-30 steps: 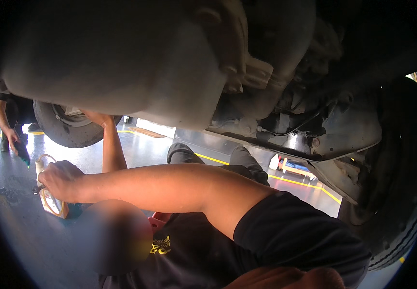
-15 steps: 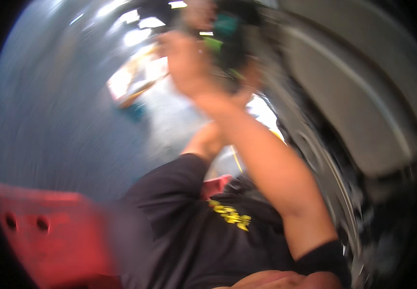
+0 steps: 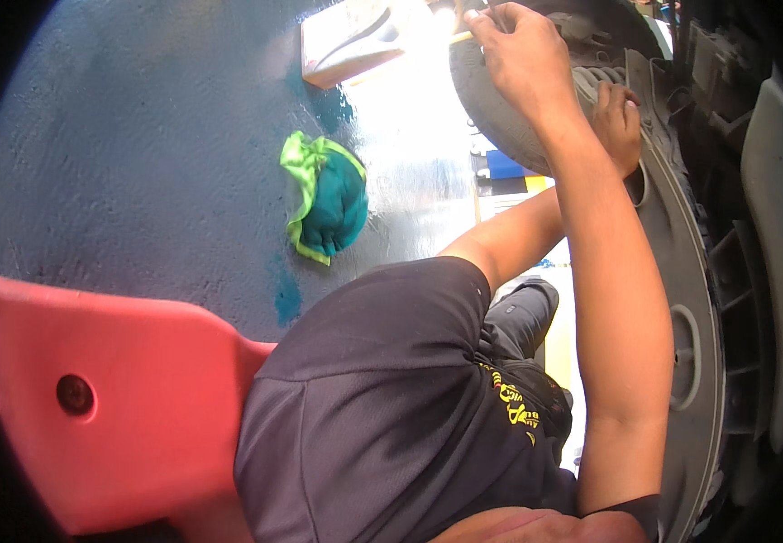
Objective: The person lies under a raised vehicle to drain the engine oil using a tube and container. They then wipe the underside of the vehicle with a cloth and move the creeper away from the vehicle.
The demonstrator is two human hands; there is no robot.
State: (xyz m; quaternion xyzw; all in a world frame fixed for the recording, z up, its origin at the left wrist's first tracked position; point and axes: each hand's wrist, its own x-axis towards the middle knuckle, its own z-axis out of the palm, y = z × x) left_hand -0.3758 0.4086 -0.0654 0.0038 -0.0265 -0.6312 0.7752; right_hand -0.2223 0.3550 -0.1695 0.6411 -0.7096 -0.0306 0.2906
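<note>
My right hand (image 3: 527,59) is raised near the top, thumb and fingers pinched on a thin dark rod (image 3: 495,14) whose far end is out of view. My left forearm passes behind the right one. The left hand (image 3: 618,131) comes out beyond it, fingers bent over a grey suspension part (image 3: 649,127) beside a ribbed coil (image 3: 598,77). Next to both hands is a round grey disc (image 3: 500,113), partly covered by the right hand. A bunched teal cloth with a bright green edge (image 3: 333,199) is apart from the hands, to their left.
Dark blue floor (image 3: 156,172) spreads on the left. A white box (image 3: 346,45) stands at the top. A red moulded plastic piece (image 3: 138,371) with a round hole is beside my shoulder. Along the right runs a vehicle's grey body edge (image 3: 704,389), close to my right arm.
The teal and green cloth, earlier up by my hands, is now away from them over the floor. The view has shifted, so the hands appear further right. The earlier frame is blurred.
</note>
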